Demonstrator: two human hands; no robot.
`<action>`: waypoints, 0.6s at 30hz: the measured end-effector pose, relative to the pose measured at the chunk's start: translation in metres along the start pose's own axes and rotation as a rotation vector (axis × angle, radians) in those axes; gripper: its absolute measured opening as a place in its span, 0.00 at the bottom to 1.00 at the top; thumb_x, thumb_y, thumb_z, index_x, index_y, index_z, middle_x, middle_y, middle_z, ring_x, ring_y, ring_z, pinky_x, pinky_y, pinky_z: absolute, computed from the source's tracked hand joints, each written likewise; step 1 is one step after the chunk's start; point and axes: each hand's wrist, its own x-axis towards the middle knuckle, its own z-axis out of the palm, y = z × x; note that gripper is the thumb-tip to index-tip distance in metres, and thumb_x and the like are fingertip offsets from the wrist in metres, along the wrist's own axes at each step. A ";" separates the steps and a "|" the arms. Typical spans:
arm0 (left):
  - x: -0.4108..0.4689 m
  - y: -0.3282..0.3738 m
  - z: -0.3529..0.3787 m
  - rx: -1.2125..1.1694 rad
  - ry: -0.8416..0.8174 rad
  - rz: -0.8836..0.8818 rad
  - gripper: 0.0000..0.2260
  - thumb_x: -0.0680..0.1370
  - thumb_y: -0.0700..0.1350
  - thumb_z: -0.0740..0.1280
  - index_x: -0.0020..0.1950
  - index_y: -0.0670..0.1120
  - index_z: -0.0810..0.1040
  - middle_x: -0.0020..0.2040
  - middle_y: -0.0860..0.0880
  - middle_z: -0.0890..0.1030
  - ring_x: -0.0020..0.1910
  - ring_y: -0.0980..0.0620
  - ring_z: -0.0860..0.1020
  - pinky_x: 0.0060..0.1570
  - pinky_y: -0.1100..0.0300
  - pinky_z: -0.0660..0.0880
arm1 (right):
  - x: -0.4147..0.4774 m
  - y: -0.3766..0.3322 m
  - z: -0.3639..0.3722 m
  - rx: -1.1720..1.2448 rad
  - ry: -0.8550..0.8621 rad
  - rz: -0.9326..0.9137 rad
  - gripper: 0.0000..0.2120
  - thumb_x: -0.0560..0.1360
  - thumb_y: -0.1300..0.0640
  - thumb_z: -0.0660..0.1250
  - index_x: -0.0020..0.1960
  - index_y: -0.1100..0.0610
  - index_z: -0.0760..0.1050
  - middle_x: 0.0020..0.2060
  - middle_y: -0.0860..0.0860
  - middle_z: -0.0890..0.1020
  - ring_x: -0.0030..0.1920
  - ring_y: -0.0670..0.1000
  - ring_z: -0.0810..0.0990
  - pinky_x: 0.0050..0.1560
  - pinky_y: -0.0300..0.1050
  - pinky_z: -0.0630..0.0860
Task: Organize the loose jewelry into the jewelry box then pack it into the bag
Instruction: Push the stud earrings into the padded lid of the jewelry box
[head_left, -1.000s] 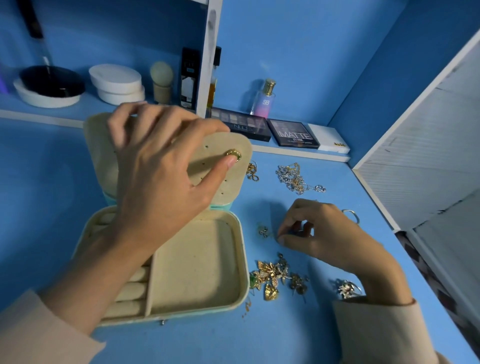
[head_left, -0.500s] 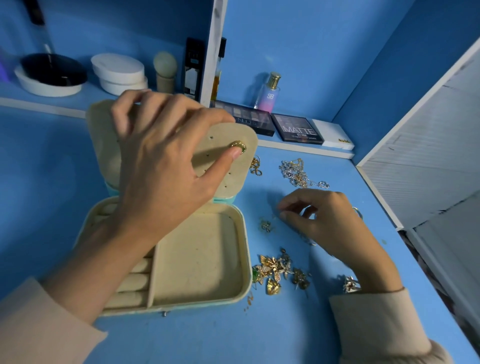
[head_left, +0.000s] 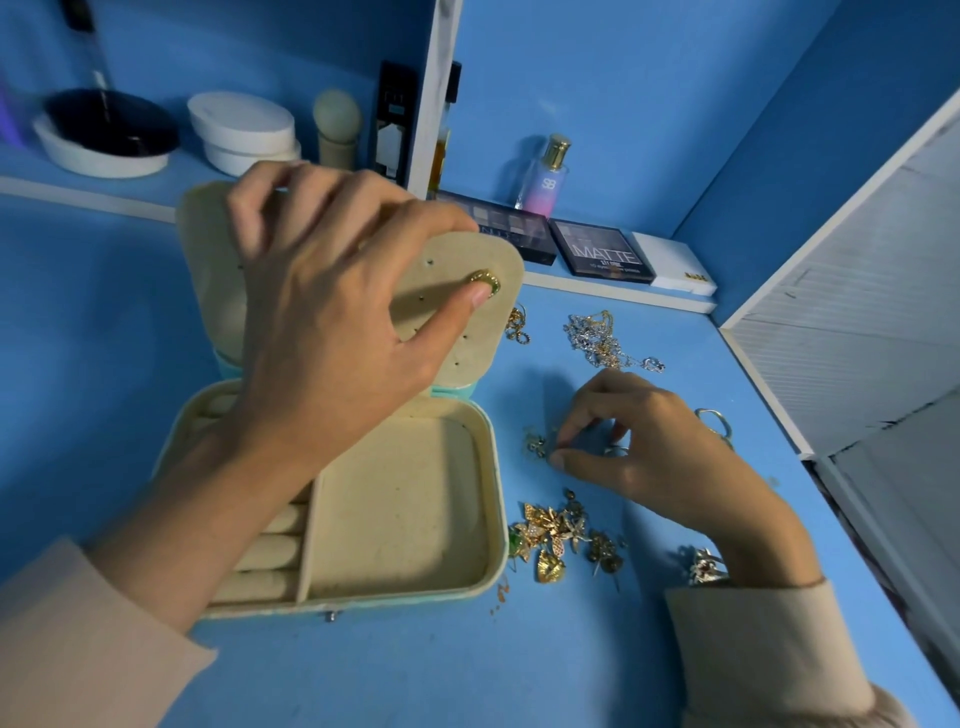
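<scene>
Pinning the earring: the left hand (head_left: 322, 332) clamped the earring flap (head_left: 462, 332) of the jewelry box (head_left: 400, 509). Its fingers curled over the flap's top edge and the thumb pressed a gold earring (head_left: 485, 280) flat near the flap's upper right corner, just above frame centre.
Doing it well: my read was that the post had to meet one punched hole squarely. The fingers behind needed to brace the soft flap so it didn't fold, and the push wanted to be gentle.
Right hand: the right hand (head_left: 660, 457) was low on the counter (head_left: 415, 670), right of centre, fingers narrowed with thumb and forefinger tips close. A tiny gold piece (head_left: 535, 444) sat just beside them; I couldn't tell whether anything was pinched.
Box: it lay open at lower centre-left, with a cream suede-like lining, rounded corners and a teal shell. Padded ring rolls (head_left: 270, 551) ran along its left side and a flat tray sat beside them.
Loose jewelry: a spiky pile of gold leaf shapes (head_left: 556, 535) lay just right of the box, tangled fine chains (head_left: 597, 332) above it, and a smooth ring (head_left: 714, 418) lay past the right hand.
Bag: none was in view.
Progress: early, I'd say, with most pieces loose on the counter.
</scene>
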 end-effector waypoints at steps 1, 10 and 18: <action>0.000 0.000 0.000 0.000 0.000 0.000 0.13 0.76 0.56 0.67 0.52 0.49 0.81 0.45 0.48 0.80 0.49 0.45 0.73 0.57 0.52 0.59 | 0.000 0.000 0.000 0.001 -0.001 0.004 0.05 0.68 0.55 0.75 0.38 0.49 0.79 0.43 0.46 0.76 0.45 0.44 0.73 0.44 0.29 0.65; 0.000 0.000 0.000 -0.001 0.001 0.000 0.13 0.76 0.56 0.67 0.52 0.49 0.81 0.45 0.48 0.80 0.49 0.45 0.73 0.57 0.52 0.59 | -0.001 0.003 -0.002 0.026 -0.018 0.027 0.06 0.67 0.56 0.75 0.37 0.48 0.78 0.43 0.45 0.76 0.43 0.45 0.74 0.46 0.39 0.71; 0.000 0.000 0.000 -0.001 -0.002 0.006 0.12 0.76 0.56 0.67 0.52 0.49 0.81 0.45 0.48 0.79 0.49 0.45 0.74 0.57 0.51 0.59 | -0.001 0.005 -0.003 0.044 -0.011 0.003 0.09 0.68 0.60 0.73 0.37 0.47 0.79 0.42 0.45 0.77 0.42 0.46 0.75 0.43 0.36 0.71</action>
